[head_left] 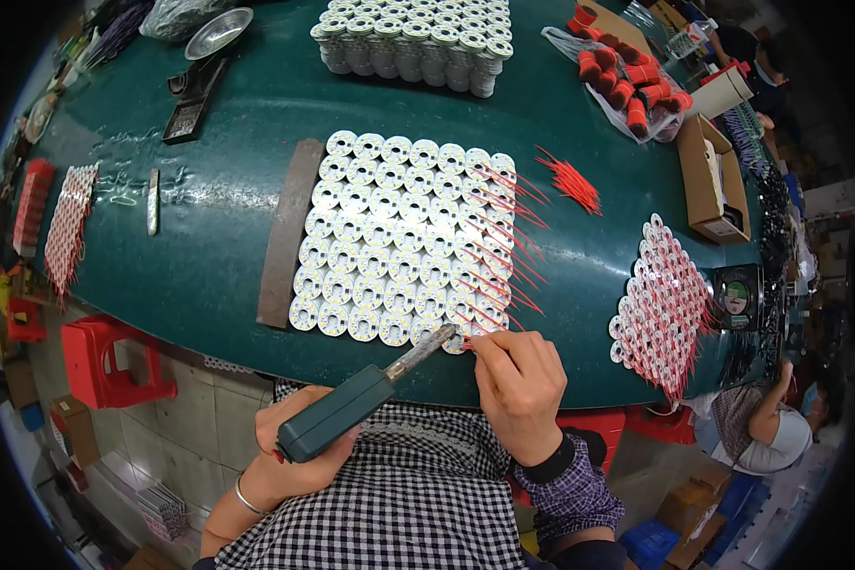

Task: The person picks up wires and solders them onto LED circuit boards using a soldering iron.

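Circuit boards (pixel 404 233) gridded at twelve o'clock! My left hand (pixel 304 439) grips the soldering iron (pixel 337 413), my right hand (pixel 521 385) pinches red wire (pixel 470 344) at their five-o'clock corner; black box (pixel 737 296), two o'clock, print unreadable.

Shows a dark green table (pixel 247 109) across the middle of the frame, catching whitish glare (pixel 176 176) at left. Includes a red stool (pixel 93 356) at lower left, a grey tiled floor (pixel 176 427), and blue bins (pixel 650 543) and cardboard boxes (pixel 689 503) at lower right.
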The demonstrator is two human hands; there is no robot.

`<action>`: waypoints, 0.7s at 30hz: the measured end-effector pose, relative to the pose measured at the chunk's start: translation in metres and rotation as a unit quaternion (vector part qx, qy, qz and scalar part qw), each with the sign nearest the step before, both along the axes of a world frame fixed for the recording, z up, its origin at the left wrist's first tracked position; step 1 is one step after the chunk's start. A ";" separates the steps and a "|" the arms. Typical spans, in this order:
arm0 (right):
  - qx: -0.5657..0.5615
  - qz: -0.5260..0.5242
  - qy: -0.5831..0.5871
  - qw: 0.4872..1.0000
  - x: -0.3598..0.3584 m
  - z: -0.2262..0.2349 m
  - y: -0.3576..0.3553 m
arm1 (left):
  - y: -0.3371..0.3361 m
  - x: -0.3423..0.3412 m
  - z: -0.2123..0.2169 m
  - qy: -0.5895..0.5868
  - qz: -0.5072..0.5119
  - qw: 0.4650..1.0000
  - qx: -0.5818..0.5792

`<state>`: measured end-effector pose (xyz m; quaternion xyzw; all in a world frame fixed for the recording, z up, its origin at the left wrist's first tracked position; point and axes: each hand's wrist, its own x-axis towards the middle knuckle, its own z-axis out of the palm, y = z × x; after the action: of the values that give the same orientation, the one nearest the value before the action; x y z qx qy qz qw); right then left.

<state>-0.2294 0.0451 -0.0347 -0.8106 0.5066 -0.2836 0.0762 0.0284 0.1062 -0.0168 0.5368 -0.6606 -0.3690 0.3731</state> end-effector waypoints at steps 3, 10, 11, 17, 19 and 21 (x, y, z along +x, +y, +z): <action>0.000 0.006 -0.004 1.000 0.000 0.001 0.000 | 0.001 0.000 0.000 0.005 0.004 1.000 0.004; -0.010 0.006 -0.020 1.000 -0.002 -0.004 0.000 | 0.001 -0.001 -0.002 0.012 0.004 1.000 0.002; -0.010 0.007 -0.019 1.000 -0.001 -0.004 0.000 | 0.001 -0.001 -0.002 0.012 0.004 1.000 0.001; -0.010 0.012 -0.016 1.000 -0.001 -0.002 0.000 | 0.001 0.000 -0.002 0.011 0.000 1.000 0.008; -0.009 0.012 -0.016 1.000 -0.001 -0.002 -0.001 | 0.001 -0.001 -0.002 0.015 0.007 1.000 0.024; -0.009 0.012 -0.017 1.000 -0.001 -0.002 -0.001 | 0.001 -0.001 -0.001 0.017 0.009 0.999 0.029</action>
<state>-0.2308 0.0442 -0.0367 -0.8123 0.4932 -0.3007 0.0809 0.0270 0.1076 -0.0174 0.5467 -0.6386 -0.3938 0.3717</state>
